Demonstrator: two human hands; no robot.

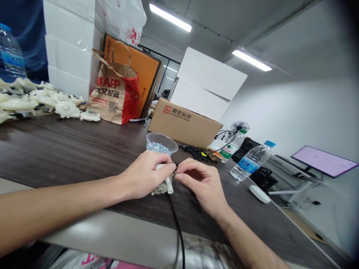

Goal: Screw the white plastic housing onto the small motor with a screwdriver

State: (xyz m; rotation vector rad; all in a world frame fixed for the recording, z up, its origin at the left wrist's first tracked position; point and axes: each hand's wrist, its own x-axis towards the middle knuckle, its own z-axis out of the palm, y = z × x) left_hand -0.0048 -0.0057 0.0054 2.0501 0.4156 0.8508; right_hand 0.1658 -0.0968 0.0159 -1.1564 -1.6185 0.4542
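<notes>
Both hands meet over the near edge of the dark table [70, 149]: the left hand [143, 175] is closed around a small white plastic part [164, 185], and the right hand [200, 181], just beside it, pinches something tiny at its top with thumb and forefinger. A black cable [176, 224] hangs from the part toward the person, and a clear cup of screws [162, 144] stands just beyond the left hand's fingers.

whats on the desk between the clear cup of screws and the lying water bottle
In the head view, between the clear cup and the water bottle lies a heap of small black parts on the dark desk.
</notes>
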